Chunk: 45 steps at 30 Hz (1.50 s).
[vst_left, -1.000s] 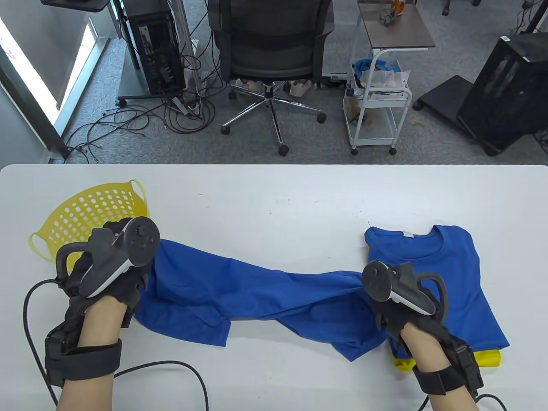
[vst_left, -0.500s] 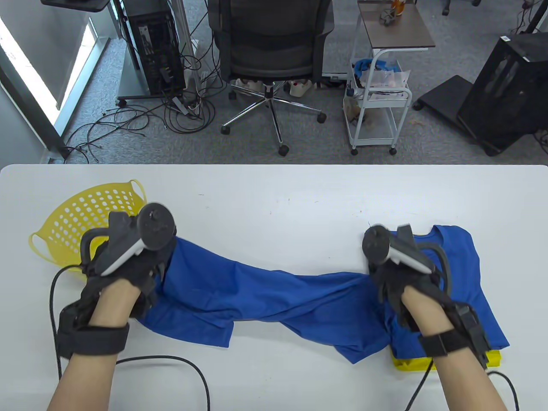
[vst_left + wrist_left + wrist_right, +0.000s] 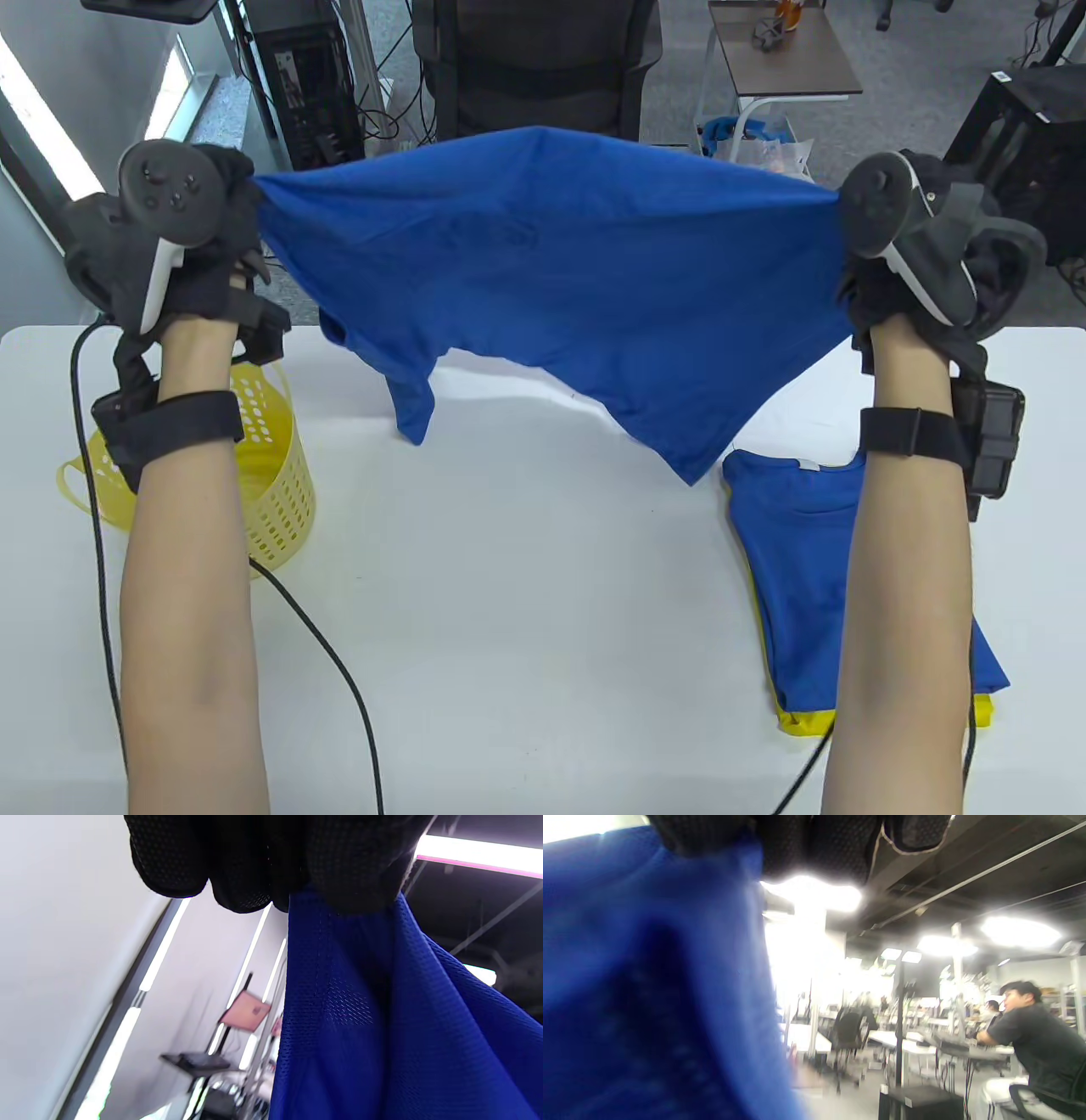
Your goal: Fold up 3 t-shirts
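By the table's (image 3: pixel 543 594) right edge, a folded blue shirt (image 3: pixel 797 543) lies on a yellow one (image 3: pixel 802 722). Higher up, the left hand (image 3: pixel 170 246) and right hand (image 3: pixel 916 246) each grip a blue t-shirt (image 3: pixel 560 272), stretched wide above the table's far edge.

Shirt (image 3: pixel 560 280) stretched in the air between left hand (image 3: pixel 182 246) and right hand (image 3: pixel 920 246), above table (image 3: pixel 526 611); basket (image 3: pixel 271 484) at left, folded shirts (image 3: pixel 797 560) at right.
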### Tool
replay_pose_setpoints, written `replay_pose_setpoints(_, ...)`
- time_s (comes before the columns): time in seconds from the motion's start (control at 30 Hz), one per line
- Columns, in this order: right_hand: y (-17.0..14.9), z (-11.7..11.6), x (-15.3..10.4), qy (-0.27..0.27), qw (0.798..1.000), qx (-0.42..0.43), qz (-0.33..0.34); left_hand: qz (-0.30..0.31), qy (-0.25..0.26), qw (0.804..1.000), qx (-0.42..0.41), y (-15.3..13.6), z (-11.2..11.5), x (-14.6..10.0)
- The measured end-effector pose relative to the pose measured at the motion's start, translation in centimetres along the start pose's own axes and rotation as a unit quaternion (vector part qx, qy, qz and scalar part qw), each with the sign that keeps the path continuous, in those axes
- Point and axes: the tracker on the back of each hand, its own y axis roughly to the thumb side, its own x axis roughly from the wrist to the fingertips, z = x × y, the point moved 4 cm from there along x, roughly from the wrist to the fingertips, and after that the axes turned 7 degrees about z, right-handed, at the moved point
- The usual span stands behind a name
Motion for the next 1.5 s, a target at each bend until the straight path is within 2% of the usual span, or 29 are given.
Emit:
replay_pose_setpoints(0.13, 0.7, -6.7, -5.0, 0.117, 0.992, -0.025, 0.043, 0.033, -0.087, 0.993, 0.075, -0.8, 4.0, -5.9)
replay_pose_setpoints(0.17, 1.1, -9.6, -7.5, 0.171, 0.983, -0.035, 0.064, 0.042, -0.121, 0.987, 0.097, -1.0, 5.2, -7.9)
replay_pose_setpoints(0.2, 1.1, -9.9, -7.8, 0.176, 0.981, -0.037, 0.066, 0.047, -0.132, 0.984, 0.106, -1.1, 5.8, -8.9)
replay_pose_setpoints(0.27, 1.3, -14.0, -12.2, 0.241, 0.965, -0.059, 0.090, 0.087, -0.129, 0.977, 0.145, -1.1, 7.5, -13.2)
replay_pose_setpoints(0.37, 1.2, -17.9, -17.3, 0.286, 0.950, -0.071, 0.108, 0.124, -0.148, 0.960, 0.202, -1.4, 9.9, -18.1)
replay_pose_setpoints(0.47, 1.1, -20.2, -20.7, 0.296, 0.946, -0.058, 0.122, 0.142, -0.182, 0.944, 0.235, -2.4, 13.1, -22.3)
replay_pose_setpoints(0.5, 1.1, -20.9, -21.7, 0.304, 0.943, -0.050, 0.128, 0.134, -0.213, 0.937, 0.244, -3.1, 14.7, -23.5)
replay_pose_setpoints(0.57, 1.3, -21.9, -23.6, 0.329, 0.932, -0.040, 0.146, 0.078, -0.356, 0.893, 0.266, -5.3, 18.2, -25.7)
replay_pose_setpoints(0.6, 1.2, -21.8, -24.1, 0.340, 0.927, -0.046, 0.149, 0.061, -0.375, 0.885, 0.269, -6.0, 18.7, -26.3)
replay_pose_setpoints(0.63, 1.1, -21.5, -24.4, 0.339, 0.927, -0.045, 0.152, 0.065, -0.361, 0.893, 0.262, -6.4, 18.9, -26.4)
replay_pose_setpoints(0.67, 0.7, -20.6, -24.3, 0.309, 0.939, -0.030, 0.149, 0.070, -0.334, 0.909, 0.239, -6.7, 18.8, -26.5)
replay_pose_setpoints(0.7, 0.6, -20.2, -24.1, 0.297, 0.943, -0.021, 0.147, 0.069, -0.328, 0.915, 0.223, -6.8, 18.8, -26.5)
replay_pose_setpoints(0.77, -0.3, -19.0, -23.6, 0.255, 0.958, 0.027, 0.129, 0.060, -0.354, 0.921, 0.153, -7.1, 19.7, -27.1)
replay_pose_setpoints(0.83, -1.0, -18.7, -23.1, 0.238, 0.963, 0.058, 0.116, 0.056, -0.381, 0.914, 0.131, -7.2, 21.0, -27.7)
replay_pose_setpoints(0.9, -1.8, -19.0, -22.6, 0.220, 0.968, 0.068, 0.104, 0.070, -0.411, 0.896, 0.152, -7.7, 22.9, -28.5)
replay_pose_setpoints(1.0, -2.7, -20.4, -22.1, 0.238, 0.964, 0.066, 0.093, 0.073, -0.437, 0.874, 0.197, -9.3, 24.7, -29.1)
replay_pose_setpoints(1.07, -3.3, -21.3, -21.9, 0.254, 0.962, 0.059, 0.086, 0.047, -0.432, 0.891, 0.133, -10.7, 24.3, -28.6)
replay_pose_setpoints(1.1, -3.5, -21.5, -22.0, 0.252, 0.962, 0.059, 0.085, 0.028, -0.429, 0.893, 0.135, -11.5, 24.0, -28.5)
replay_pose_setpoints(1.17, -3.6, -22.1, -22.4, 0.242, 0.963, 0.076, 0.089, 0.037, -0.417, 0.894, 0.157, -12.5, 23.8, -28.3)
replay_pose_setpoints(1.27, -3.3, -22.6, -23.2, 0.247, 0.960, 0.082, 0.104, 0.015, -0.412, 0.901, 0.139, -13.3, 23.7, -28.1)
replay_pose_setpoints(1.3, -3.1, -22.4, -23.3, 0.234, 0.963, 0.076, 0.109, 0.012, -0.411, 0.901, 0.141, -13.4, 23.7, -28.0)
replay_pose_setpoints(1.37, -2.2, -22.1, -23.6, 0.210, 0.966, 0.065, 0.137, 0.007, -0.394, 0.904, 0.164, -13.5, 23.6, -27.7)
replay_pose_setpoints(1.5, 0.2, -22.3, -24.5, 0.218, 0.960, 0.044, 0.168, 0.004, -0.388, 0.905, 0.175, -14.0, 23.4, -27.6)
